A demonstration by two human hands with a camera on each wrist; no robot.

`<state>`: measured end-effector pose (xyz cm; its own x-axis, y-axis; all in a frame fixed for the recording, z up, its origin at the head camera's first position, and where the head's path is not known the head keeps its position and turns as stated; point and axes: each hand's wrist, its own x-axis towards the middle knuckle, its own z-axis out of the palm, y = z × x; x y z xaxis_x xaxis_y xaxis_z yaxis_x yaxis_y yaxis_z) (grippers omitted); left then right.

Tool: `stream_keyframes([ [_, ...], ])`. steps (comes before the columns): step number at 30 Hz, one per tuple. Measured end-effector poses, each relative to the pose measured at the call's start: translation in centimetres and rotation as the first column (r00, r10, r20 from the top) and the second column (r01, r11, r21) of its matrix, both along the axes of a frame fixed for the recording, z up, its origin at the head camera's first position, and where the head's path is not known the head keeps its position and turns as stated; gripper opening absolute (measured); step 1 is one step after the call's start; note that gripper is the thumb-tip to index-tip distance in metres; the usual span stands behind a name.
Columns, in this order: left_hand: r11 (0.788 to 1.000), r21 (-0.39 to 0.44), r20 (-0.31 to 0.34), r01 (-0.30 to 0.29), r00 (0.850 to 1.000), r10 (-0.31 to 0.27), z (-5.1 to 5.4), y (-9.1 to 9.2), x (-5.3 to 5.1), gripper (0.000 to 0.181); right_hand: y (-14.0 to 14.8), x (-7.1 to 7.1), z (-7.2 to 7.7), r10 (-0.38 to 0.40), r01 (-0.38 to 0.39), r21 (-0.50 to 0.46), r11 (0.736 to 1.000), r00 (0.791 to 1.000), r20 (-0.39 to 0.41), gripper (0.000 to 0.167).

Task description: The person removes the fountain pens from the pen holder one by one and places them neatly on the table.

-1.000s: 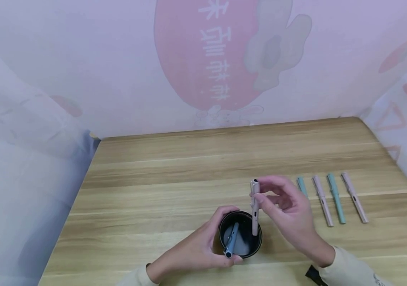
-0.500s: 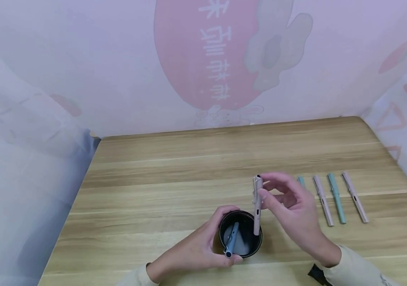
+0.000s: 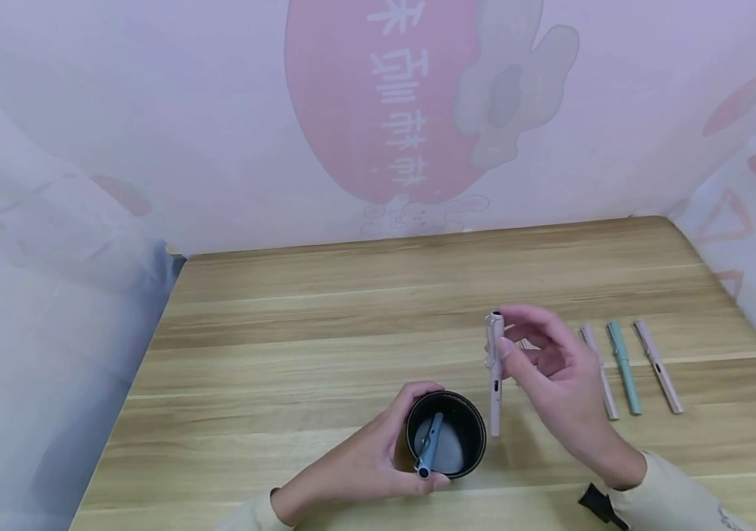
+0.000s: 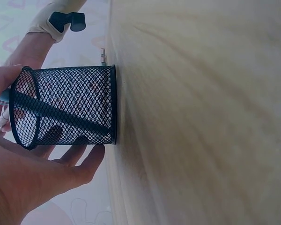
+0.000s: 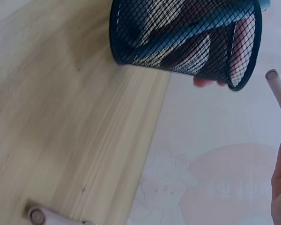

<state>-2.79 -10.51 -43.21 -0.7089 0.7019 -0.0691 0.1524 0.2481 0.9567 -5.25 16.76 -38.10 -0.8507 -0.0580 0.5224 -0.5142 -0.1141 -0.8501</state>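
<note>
A black mesh cup (image 3: 460, 413) stands on the wooden table, and my left hand (image 3: 371, 453) curls round its left side. Inside it a blue pen (image 3: 430, 445) leans against the rim; the mesh shows it slanting in the left wrist view. Just right of the cup, my right hand (image 3: 563, 383) pinches a pale pink pen (image 3: 495, 376) near its top and holds it upright. In the right wrist view this pen (image 5: 278, 96) is apart from the mesh cup (image 5: 187, 37). The left wrist view shows the left hand (image 4: 42, 178) under the cup's side (image 4: 70, 103).
On the table (image 3: 324, 295) at the right lie a lilac pen (image 3: 606, 387), a green pen (image 3: 625, 369) and a pink pen (image 3: 659, 367), side by side. A printed curtain (image 3: 218, 133) hangs behind the table's far edge. A black object (image 3: 600, 505) is by the right sleeve.
The right hand has moved right and slightly away with the pink pen, from over the cup's rim to beside it. It now hides the leftmost green pen. The left hand and cup have stayed put.
</note>
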Motion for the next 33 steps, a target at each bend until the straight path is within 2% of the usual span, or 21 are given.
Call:
stream_keyframes([
  [7, 1.000, 0.020, 0.007, 0.004, 1.000, -0.004, 0.0, 0.0, 0.0, 0.091, 0.6, -0.2, -0.5, -0.028, 0.028, 0.039, 0.999, 1.000, -0.010, 0.043],
  [17, 0.999, 0.039, -0.028, 0.020, 0.999, -0.019, -0.3, -0.1, -0.1, 0.092, 1.9, -0.7, -1.3, -0.043, 0.043, -0.015, 0.999, 0.999, -0.008, 0.040],
  [25, 1.000, 0.014, -0.030, 0.024, 0.999, -0.024, 0.0, -0.2, -0.1, 0.092, 3.3, -0.6, -1.8, -0.122, 0.109, 0.110, 0.988, 0.985, 0.120, 0.038],
  [33, 0.999, -0.013, -0.035, 0.041, 0.999, -0.041, 0.3, -0.1, -0.1, 0.091, 5.1, -0.4, -2.7, -0.117, 0.109, 0.058, 0.992, 0.980, 0.159, 0.036],
])
